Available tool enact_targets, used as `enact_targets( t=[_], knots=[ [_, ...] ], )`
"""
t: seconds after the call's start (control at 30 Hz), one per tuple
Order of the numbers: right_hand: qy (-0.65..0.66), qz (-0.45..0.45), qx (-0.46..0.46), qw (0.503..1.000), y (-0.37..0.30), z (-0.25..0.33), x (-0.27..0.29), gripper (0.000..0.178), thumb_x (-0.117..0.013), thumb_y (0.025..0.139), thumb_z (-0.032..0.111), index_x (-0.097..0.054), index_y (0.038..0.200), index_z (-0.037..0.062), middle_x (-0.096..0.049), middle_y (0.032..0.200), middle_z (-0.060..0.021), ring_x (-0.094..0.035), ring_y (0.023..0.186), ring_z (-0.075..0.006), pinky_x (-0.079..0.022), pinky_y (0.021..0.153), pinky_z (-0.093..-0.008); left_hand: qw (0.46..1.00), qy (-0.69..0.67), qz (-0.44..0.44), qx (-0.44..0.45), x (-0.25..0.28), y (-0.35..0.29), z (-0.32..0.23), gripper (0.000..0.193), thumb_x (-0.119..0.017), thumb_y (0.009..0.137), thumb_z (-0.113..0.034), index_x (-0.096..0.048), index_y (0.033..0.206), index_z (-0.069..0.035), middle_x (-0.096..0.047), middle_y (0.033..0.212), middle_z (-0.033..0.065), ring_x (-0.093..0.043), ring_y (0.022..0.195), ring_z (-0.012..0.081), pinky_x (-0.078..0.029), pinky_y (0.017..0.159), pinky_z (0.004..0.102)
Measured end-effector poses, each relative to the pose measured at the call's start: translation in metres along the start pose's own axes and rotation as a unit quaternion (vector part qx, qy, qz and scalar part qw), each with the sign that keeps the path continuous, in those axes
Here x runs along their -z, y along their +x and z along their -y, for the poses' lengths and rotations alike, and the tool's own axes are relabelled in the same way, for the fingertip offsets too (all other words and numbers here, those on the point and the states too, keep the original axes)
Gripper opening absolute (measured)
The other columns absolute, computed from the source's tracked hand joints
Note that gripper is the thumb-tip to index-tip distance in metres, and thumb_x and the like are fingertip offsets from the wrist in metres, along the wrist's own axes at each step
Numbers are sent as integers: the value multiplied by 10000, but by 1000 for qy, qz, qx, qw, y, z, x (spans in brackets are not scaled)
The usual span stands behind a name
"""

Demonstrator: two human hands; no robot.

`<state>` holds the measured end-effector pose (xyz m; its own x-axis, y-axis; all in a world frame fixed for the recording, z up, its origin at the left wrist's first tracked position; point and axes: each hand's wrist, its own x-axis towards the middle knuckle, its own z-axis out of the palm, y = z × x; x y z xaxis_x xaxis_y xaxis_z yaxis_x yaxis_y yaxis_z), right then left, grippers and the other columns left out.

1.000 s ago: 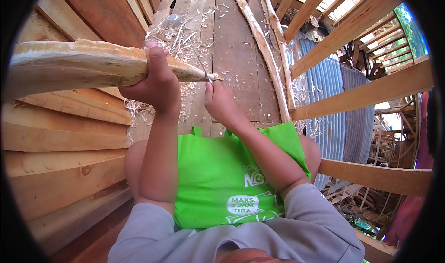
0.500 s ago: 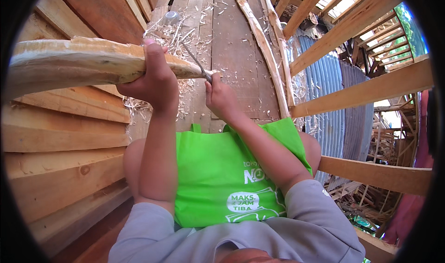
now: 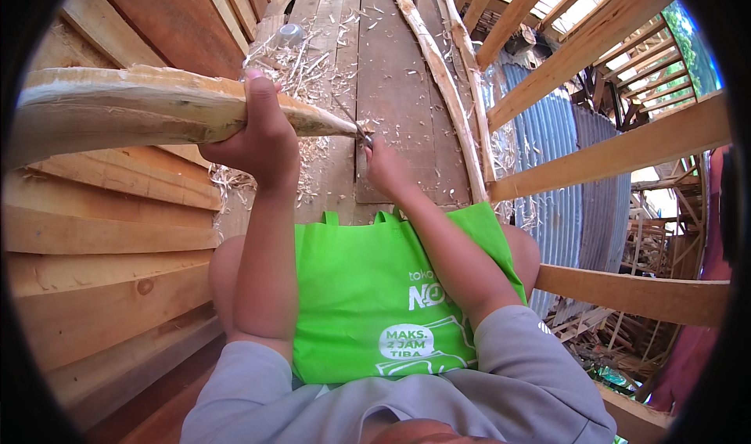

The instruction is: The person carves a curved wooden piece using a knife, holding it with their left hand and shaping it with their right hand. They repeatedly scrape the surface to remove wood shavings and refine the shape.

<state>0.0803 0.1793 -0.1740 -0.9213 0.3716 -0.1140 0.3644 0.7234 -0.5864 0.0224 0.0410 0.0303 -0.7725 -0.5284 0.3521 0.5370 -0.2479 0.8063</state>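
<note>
A long, pale peeled wooden pole [image 3: 133, 107] reaches in from the left and tapers toward the middle. My left hand [image 3: 264, 135] is wrapped round it, thumb on top. In my right hand [image 3: 385, 166] is the handle of a thin-bladed knife [image 3: 353, 120], closed tightly near the pole's narrow tip. The blade slants up and left from my fist, crossing at the tip; whether it touches the wood I cannot tell. A bright green bag [image 3: 352, 287] with white print lies over my lap under both forearms.
Curled wood shavings [image 3: 305, 68] litter the plank floor [image 3: 391, 76], with a clear cup [image 3: 290, 34] among them. Two peeled poles [image 3: 438, 68] lie along the right. A plank wall [image 3: 109, 217] rises at left; a slatted railing [image 3: 618, 147] stands at right.
My right hand has moved slightly right and down with the knife, past the pole's tip. The left hand and the pole have hardly shifted.
</note>
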Motion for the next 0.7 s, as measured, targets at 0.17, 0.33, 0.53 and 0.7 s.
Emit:
enact_targets(
  t=[0.17,0.33,0.53,0.7],
  knots=[
    [-142,-36,-42,988,-1,8,17,225,-476,997,238,-494,1089,33,-675,833,-227,-653,808,-445,-490,683,-539,1000,-7,20,-1,3,3,5,397,-714,808,-70,-485,1058,136,-636,827,158,-678,684,199,-598,639,296],
    [-1,-107,-44,993,18,-19,11,188,-496,990,210,-543,1049,37,-680,866,-206,-662,752,-375,-497,659,-475,1000,-13,21,3,5,4,4,402,-719,807,-53,-477,1055,152,-641,837,160,-686,653,190,-599,617,297],
    [244,-45,-137,959,38,-56,-25,178,-488,997,163,-587,1055,28,-617,778,-100,-569,632,-189,-447,591,-386,999,-27,31,-3,-3,0,3,260,-711,807,-73,-528,930,65,-632,777,138,-676,673,218,-595,637,312],
    [264,-15,-97,960,28,-26,-31,204,-451,1002,146,-613,1037,28,-588,804,-99,-548,703,-215,-434,650,-374,1000,1,26,1,5,4,5,237,-707,812,-75,-533,908,53,-628,771,130,-666,663,211,-589,640,310]
  ],
)
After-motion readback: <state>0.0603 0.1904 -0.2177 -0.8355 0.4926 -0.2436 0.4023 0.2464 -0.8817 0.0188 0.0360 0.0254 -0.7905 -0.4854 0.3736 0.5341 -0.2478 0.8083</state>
